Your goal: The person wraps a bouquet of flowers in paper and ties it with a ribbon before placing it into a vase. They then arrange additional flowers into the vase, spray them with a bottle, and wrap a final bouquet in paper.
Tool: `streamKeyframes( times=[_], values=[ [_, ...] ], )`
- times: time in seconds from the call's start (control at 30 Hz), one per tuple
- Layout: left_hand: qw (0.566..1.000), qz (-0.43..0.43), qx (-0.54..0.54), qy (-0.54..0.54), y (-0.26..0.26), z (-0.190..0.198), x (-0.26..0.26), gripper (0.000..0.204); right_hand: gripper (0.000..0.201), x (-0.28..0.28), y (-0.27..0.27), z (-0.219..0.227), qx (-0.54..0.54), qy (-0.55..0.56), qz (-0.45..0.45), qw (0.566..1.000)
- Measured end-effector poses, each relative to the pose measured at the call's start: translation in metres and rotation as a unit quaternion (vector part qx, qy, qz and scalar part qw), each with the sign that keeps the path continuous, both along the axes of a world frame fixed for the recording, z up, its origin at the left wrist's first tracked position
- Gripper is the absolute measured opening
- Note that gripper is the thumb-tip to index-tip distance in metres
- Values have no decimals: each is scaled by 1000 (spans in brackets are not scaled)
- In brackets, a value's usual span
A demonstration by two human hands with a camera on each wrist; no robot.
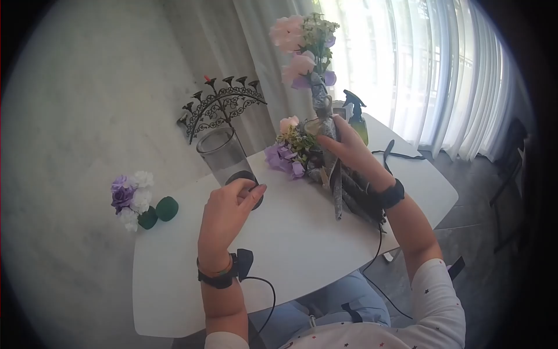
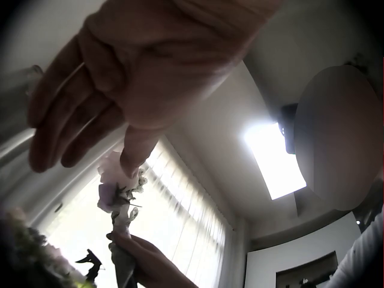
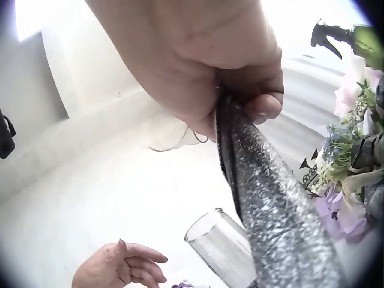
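In the head view my right hand (image 1: 349, 145) grips a bouquet of pink and lilac flowers (image 1: 299, 64) by its silver wrapping, holding it upright above the table. The right wrist view shows the right hand (image 3: 210, 66) curled round the glittery silver wrap (image 3: 282, 204). My left hand (image 1: 224, 212) is in front of a clear glass vase (image 1: 224, 154); in the left wrist view the left hand (image 2: 138, 78) has its fingers loosely extended and holds nothing. A second bouquet (image 1: 282, 157) lies beneath the raised one.
Purple and white flowers (image 1: 131, 195) and green round pieces (image 1: 167, 209) are at the left of the white table (image 1: 290, 232). Behind stand a black metal candle holder (image 1: 224, 104) and a spray bottle (image 1: 357, 122). A black strap (image 1: 401, 154) lies at the right.
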State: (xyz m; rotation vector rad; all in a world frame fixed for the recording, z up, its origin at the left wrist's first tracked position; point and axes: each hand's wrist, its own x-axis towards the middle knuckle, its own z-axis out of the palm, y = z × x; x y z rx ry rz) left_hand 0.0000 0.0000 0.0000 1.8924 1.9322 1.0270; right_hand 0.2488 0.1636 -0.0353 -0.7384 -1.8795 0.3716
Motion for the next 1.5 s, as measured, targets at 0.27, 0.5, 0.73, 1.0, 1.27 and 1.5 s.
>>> streamKeyframes(
  times=[0.27,0.5,0.73,1.0,1.27,1.5],
  values=[
    [992,-56,91,-67,-27,18,-1,32,41,-7,19,0,-72,-77,-4,994],
    [977,-67,194,-64,-10,14,-13,29,41,-52,-39,26,-72,-49,92,992],
    [927,-86,285,-231,1,8,-24,38,42,-109,-93,35,-57,-69,223,971],
    [892,-150,246,-350,6,6,-48,29,34,-123,-98,39,74,-92,263,958],
    [900,-114,222,-358,14,5,-36,27,15,-113,-87,39,-4,1,235,972],
    [907,-90,297,-285,17,-3,-19,24,14,-109,-88,38,-15,20,246,969]
  ],
)
